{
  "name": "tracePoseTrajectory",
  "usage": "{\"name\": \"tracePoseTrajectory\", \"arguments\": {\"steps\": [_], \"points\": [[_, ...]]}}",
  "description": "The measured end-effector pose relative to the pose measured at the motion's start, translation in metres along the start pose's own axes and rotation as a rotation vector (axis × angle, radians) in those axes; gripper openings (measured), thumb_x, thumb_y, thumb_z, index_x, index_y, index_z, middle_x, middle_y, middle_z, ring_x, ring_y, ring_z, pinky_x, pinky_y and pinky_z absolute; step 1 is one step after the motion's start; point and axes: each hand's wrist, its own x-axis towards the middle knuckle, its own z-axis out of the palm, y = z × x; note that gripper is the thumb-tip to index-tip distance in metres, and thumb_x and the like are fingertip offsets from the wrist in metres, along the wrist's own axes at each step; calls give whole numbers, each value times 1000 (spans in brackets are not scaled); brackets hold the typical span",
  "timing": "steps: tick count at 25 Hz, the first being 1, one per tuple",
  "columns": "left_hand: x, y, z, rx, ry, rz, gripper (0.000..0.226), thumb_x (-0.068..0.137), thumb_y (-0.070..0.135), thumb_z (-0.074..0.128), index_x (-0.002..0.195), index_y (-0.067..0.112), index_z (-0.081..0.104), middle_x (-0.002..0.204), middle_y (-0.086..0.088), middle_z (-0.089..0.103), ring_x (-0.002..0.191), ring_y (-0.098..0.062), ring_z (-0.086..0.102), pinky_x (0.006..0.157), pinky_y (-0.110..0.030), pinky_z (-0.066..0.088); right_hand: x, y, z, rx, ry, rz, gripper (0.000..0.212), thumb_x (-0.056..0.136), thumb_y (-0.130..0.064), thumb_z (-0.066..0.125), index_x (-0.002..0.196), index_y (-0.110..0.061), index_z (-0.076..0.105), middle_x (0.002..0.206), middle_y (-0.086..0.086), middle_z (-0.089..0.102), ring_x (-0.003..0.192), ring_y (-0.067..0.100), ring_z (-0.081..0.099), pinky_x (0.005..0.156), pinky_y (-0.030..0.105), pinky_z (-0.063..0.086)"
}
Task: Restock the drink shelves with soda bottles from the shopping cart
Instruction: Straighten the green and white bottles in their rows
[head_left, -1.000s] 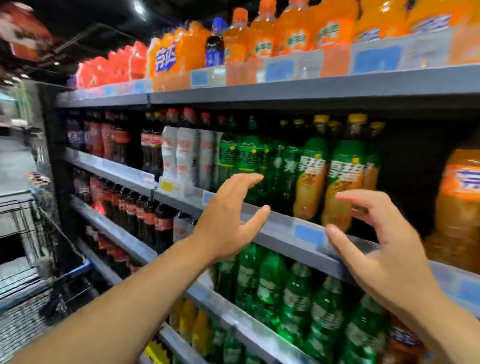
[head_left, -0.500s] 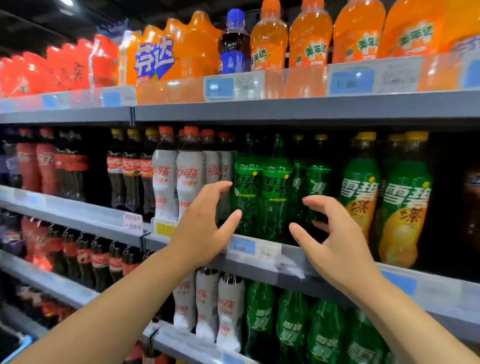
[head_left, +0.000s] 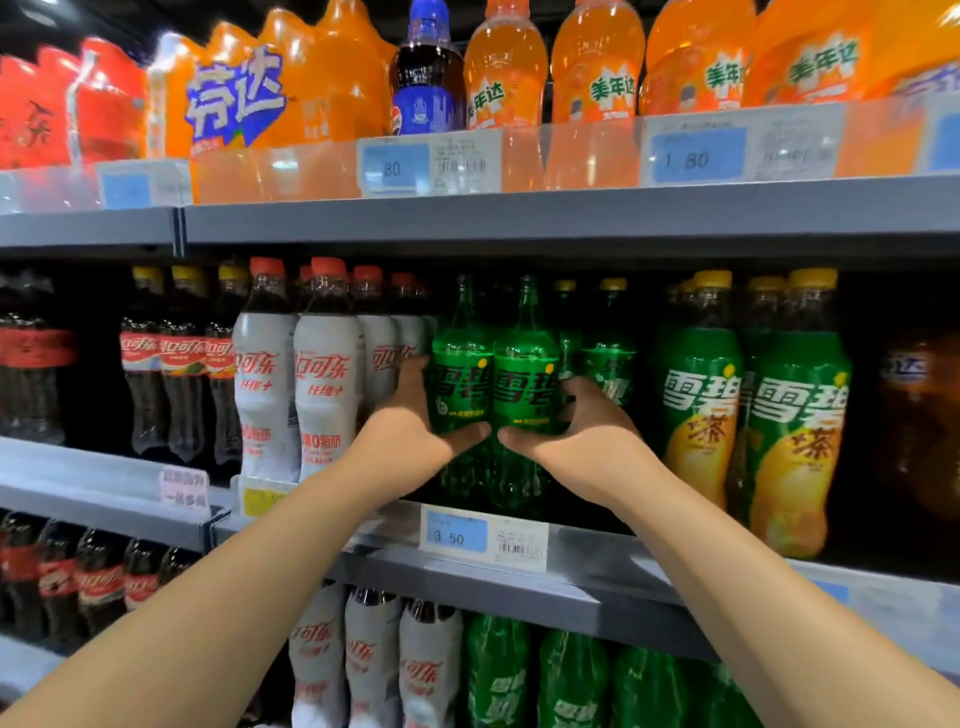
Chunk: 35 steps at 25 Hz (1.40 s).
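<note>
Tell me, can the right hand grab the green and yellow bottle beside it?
Probably yes, but not right now. The right hand is gripping a green bottle. The green and yellow bottle stands at the front of the shelf, nothing blocking it.

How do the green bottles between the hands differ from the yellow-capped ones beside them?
The green bottles are green all over; the yellow-capped bottles turn yellow below. The left hand and right hand grip the green bottles; the yellow-capped bottles stand untouched. Both stand upright, same shelf.
</note>
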Motion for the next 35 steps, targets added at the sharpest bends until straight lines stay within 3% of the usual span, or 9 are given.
{"name": "tracePoseTrajectory", "arguments": {"steps": [4,8,11,17,19,24,29,32,35], "points": [[3,-15,1,-143,-30,32,84,78,28,86,144,25,35,134,6,60,125,-16,58,108,-46,46,-1,6,5,-17,25,-4,96,77,-46,86,154,-26,31,150,3,51,131,27,55,100,34,46],[8,-24,2,-208,-60,12,88,62,49,83,137,36,39,127,11,65,120,-13,61,105,-46,49,-3,12,5,-15,83,17,98,76,-51,85,154,-32,29,147,0,52,127,26,57,89,31,46],[6,-23,4,-193,-57,1,86,63,48,81,136,37,37,125,6,66,117,-17,63,103,-46,50,-7,14,5,-33,112,12,97,74,-53,85,153,-31,32,141,-1,56,116,21,59,87,30,45],[-6,-8,-1,8,44,105,97,79,45,79,154,22,22,121,5,67,109,-15,63,83,-21,44,-32,0,3,-114,269,-65,87,78,-56,79,150,-24,41,146,-1,55,130,20,55,101,34,47],[-20,-4,-11,90,37,162,84,85,45,73,150,16,28,108,5,61,103,-16,61,77,-21,40,-52,-4,2,-105,340,-123,81,81,-58,73,147,-22,44,144,-2,54,132,17,52,107,38,47],[-69,4,-41,19,-15,425,75,96,33,65,157,14,25,154,2,35,143,-7,28,111,-12,21,-106,-19,15,-17,374,-254,69,88,-45,71,148,-30,41,145,-15,46,134,0,42,109,29,42],[-95,-21,-94,-15,83,556,55,94,32,63,145,19,48,139,13,50,132,2,43,108,-10,30,-134,-42,43,-6,345,-352,61,83,-49,69,139,-39,45,138,-27,47,132,-11,41,104,21,42],[-95,-41,-131,37,170,508,49,91,29,65,137,13,55,132,5,57,126,-10,51,107,-22,39,-134,-62,61,8,312,-418,53,84,-51,66,132,-42,46,135,-28,48,129,-12,44,103,20,43],[-100,-66,-169,137,206,394,49,91,30,65,137,18,54,132,10,55,125,-7,49,106,-17,36,-131,-80,90,102,251,-464,48,86,-47,65,131,-38,51,133,-27,51,129,-9,47,102,15,44]]}}
